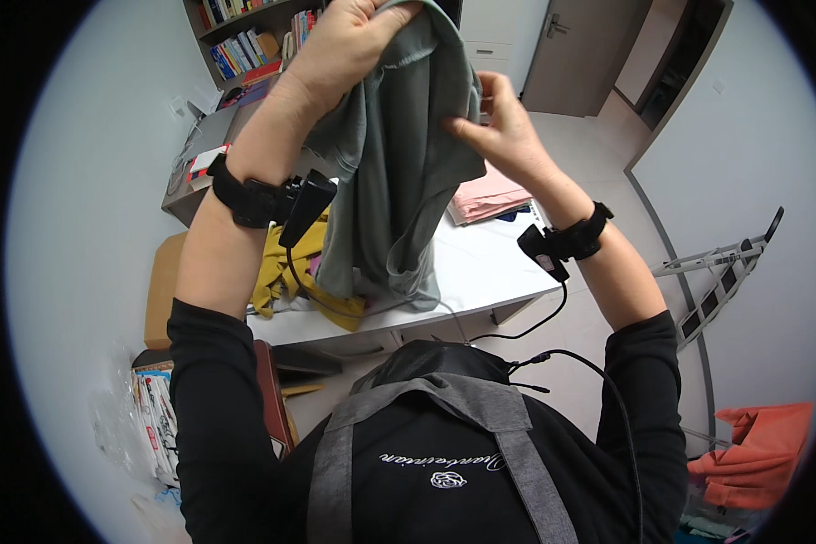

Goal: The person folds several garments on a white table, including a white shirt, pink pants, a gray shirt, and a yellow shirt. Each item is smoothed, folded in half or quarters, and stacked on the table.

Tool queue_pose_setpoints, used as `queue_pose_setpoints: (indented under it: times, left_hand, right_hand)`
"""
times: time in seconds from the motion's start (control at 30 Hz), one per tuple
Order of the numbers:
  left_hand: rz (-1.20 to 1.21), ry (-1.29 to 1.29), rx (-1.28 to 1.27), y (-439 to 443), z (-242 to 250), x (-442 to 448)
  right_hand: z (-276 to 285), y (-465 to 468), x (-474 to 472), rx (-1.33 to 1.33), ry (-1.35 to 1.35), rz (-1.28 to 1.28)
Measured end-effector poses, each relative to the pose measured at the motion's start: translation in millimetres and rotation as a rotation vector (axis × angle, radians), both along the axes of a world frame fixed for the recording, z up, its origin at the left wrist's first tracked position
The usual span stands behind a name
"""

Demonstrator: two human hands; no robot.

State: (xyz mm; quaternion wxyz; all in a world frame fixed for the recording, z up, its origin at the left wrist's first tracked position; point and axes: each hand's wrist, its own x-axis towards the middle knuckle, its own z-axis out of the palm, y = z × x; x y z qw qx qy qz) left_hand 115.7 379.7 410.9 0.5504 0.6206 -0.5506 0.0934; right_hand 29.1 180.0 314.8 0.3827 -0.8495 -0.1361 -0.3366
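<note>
A grey-green cloth garment [408,156] hangs in folds from my raised hands, its lower end reaching down to the white table. Up at the top of the view, my left hand [347,47] grips its upper edge between thumb and fingers. My right hand [503,126] pinches the garment's right side, thumb in front and fingertips partly hidden behind the cloth. Behind the garment's lower left lies a crumpled mustard-yellow cloth [282,265]. Folded pink cloth [493,194] sits in a stack near my right forearm.
The white table [496,265] stands before me. A cardboard box [165,292] is at its left, and a desk [211,136] and bookshelf [245,51] are beyond. To the right, a folding ladder [721,285] leans near the wall, with orange cloth [761,455] below. Cables [557,319] dangle from both wrist devices.
</note>
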Motion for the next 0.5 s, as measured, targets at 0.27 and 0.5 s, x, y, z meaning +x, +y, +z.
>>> queue_pose_setpoints:
  times: [0.27,0.5]
  left_hand:
    - [-0.128,0.295,-0.249,-30,34,-45]
    - [-0.227,0.312,-0.246,-54,56,-96]
  right_hand:
    - [-32,-66,-63,0.364,0.449,0.182]
    - [-129,-76,-119,-0.244,0.595,0.114]
